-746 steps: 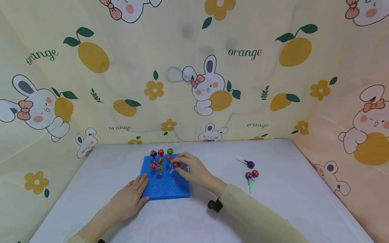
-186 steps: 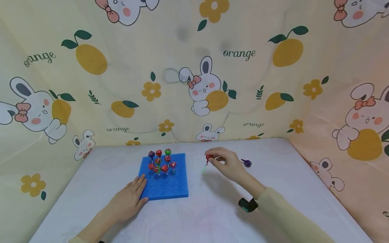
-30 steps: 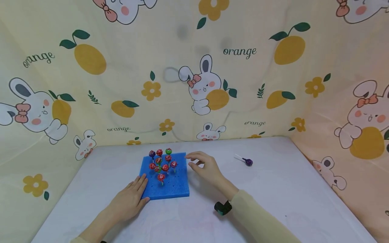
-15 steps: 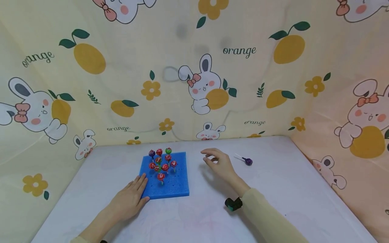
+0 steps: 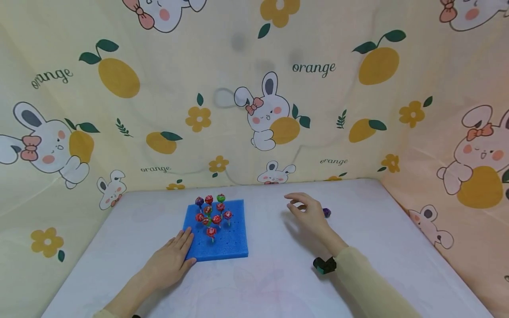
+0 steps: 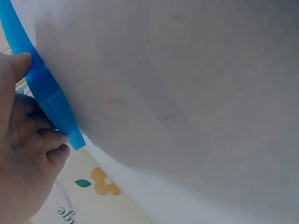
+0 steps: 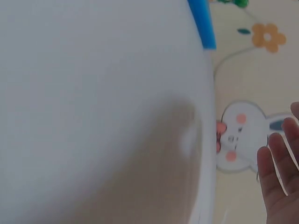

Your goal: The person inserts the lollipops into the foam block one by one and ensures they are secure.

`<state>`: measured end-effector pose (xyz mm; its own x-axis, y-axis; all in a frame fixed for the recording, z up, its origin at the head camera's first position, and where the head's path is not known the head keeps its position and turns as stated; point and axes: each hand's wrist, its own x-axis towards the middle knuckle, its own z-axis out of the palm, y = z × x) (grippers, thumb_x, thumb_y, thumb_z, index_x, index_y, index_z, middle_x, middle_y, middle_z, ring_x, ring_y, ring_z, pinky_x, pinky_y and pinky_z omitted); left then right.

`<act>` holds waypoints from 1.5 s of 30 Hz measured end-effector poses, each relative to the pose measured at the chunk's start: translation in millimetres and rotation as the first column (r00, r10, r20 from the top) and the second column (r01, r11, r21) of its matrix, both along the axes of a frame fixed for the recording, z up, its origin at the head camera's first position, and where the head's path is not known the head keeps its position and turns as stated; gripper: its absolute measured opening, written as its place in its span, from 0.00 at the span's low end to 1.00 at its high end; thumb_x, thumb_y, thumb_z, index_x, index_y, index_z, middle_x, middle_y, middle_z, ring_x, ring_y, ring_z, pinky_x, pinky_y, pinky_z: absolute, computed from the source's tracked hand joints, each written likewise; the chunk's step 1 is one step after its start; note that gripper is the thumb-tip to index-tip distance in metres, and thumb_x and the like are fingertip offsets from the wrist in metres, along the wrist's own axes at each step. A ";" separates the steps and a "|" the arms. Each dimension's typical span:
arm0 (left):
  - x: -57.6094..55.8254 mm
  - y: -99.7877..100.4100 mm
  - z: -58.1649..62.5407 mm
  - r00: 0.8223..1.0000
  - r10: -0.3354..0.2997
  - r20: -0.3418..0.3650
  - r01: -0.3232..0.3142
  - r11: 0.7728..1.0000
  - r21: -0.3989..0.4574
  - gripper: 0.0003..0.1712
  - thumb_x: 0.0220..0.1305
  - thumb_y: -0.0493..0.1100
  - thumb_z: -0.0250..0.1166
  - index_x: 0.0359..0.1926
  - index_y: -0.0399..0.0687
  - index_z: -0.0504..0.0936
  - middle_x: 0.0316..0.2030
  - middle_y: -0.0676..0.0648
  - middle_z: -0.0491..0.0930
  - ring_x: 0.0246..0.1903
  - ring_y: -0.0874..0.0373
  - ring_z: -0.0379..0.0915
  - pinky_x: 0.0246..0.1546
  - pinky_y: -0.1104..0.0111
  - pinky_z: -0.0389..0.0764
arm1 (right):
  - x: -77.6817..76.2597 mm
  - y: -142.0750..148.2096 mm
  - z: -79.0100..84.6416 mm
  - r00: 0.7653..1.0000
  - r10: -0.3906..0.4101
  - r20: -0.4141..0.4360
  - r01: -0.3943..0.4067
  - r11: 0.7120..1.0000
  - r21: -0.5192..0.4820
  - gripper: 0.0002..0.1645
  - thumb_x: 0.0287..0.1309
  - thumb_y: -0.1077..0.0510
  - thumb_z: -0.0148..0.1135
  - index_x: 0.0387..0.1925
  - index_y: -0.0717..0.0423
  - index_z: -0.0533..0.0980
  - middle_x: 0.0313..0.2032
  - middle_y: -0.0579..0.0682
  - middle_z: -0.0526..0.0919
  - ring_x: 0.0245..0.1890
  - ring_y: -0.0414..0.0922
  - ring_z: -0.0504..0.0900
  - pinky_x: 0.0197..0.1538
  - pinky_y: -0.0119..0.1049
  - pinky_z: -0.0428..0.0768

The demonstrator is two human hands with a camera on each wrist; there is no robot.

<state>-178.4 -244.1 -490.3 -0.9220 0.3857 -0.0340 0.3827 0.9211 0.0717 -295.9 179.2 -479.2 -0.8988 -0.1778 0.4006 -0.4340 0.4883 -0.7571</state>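
A blue foam board (image 5: 222,245) lies on the table, with several wrapped lollipops (image 5: 211,232) standing upright in its back and middle part. My left hand (image 5: 169,256) rests against the board's left edge with straight fingers; the left wrist view shows the fingers and thumb along the blue foam (image 6: 53,100). My right hand (image 5: 312,216) hovers over the table to the right of the board, fingers loosely bent, nothing between them. Just beyond it lies a purple lollipop (image 5: 327,213), its stick hidden by the hand. In the right wrist view, the fingers (image 7: 275,172) are apart and bare.
The white table (image 5: 278,282) runs back to a patterned cloth backdrop (image 5: 342,101) with bunnies and oranges. More cloth stands along the left and right sides. A dark band (image 5: 324,266) sits at the right wrist.
My right hand has moved away from the board to the right, toward the purple lollipop, now partly covering it. My left hand stays at the board. The lollipops in the foam have not moved.
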 end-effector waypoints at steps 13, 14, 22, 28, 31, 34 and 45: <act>0.4 0.6 1.2 1.000 -0.006 -0.001 0.006 1.000 -0.009 0.41 0.79 0.55 0.57 0.76 0.27 0.61 0.78 0.29 0.56 0.77 0.33 0.53 0.73 0.41 0.64 | -1.5 52.8 -0.4 0.996 -0.092 -0.012 0.093 0.992 0.081 0.19 0.67 0.65 0.67 0.58 0.55 0.83 0.56 0.53 0.85 0.50 0.50 0.85 0.47 0.29 0.84; 0.5 0.7 1.3 1.000 -0.005 0.000 0.005 1.000 -0.010 0.41 0.79 0.55 0.57 0.76 0.27 0.61 0.78 0.29 0.55 0.77 0.33 0.53 0.73 0.41 0.64 | -1.8 56.6 -0.7 0.995 -0.095 -0.012 0.096 0.991 0.089 0.19 0.68 0.65 0.67 0.58 0.55 0.83 0.57 0.53 0.85 0.50 0.50 0.85 0.46 0.28 0.83; 1.0 1.2 2.3 1.000 -0.001 0.002 0.001 1.000 -0.002 0.42 0.78 0.55 0.58 0.76 0.27 0.61 0.78 0.29 0.56 0.77 0.33 0.53 0.73 0.41 0.64 | -3.3 84.0 -1.6 0.992 -0.129 0.001 0.126 0.975 0.185 0.19 0.69 0.64 0.66 0.60 0.56 0.82 0.58 0.55 0.84 0.52 0.53 0.84 0.48 0.37 0.85; 1.1 0.7 0.5 1.000 -0.009 -0.008 0.009 1.000 -0.003 0.42 0.78 0.55 0.58 0.76 0.27 0.61 0.77 0.29 0.56 0.76 0.32 0.53 0.73 0.41 0.64 | -5.1 100.6 -1.2 0.991 -0.133 0.015 0.125 0.959 0.253 0.19 0.69 0.63 0.66 0.60 0.58 0.82 0.59 0.57 0.84 0.52 0.55 0.84 0.50 0.46 0.86; 0.8 0.8 0.4 1.000 -0.009 -0.008 0.009 1.000 0.000 0.42 0.78 0.55 0.58 0.76 0.27 0.62 0.77 0.29 0.56 0.76 0.32 0.53 0.73 0.40 0.64 | -5.3 105.7 -0.8 0.992 -0.125 0.029 0.113 0.956 0.270 0.19 0.69 0.64 0.66 0.59 0.60 0.82 0.58 0.59 0.83 0.52 0.56 0.83 0.50 0.48 0.87; 0.8 1.3 1.1 1.000 -0.006 -0.004 0.006 1.000 0.001 0.42 0.78 0.56 0.58 0.76 0.27 0.61 0.77 0.29 0.56 0.76 0.32 0.53 0.73 0.41 0.64 | -5.0 108.6 -1.0 0.991 -0.116 0.065 0.093 0.953 0.289 0.19 0.69 0.63 0.66 0.59 0.60 0.82 0.58 0.60 0.83 0.52 0.56 0.83 0.50 0.50 0.87; 1.2 1.4 1.8 1.000 0.014 0.018 -0.014 1.000 0.005 0.42 0.78 0.56 0.58 0.76 0.28 0.60 0.78 0.29 0.55 0.77 0.32 0.52 0.73 0.40 0.63 | -6.5 116.5 -2.7 0.984 -0.096 0.150 0.037 0.933 0.358 0.16 0.68 0.62 0.67 0.55 0.58 0.85 0.56 0.59 0.84 0.48 0.55 0.84 0.43 0.43 0.84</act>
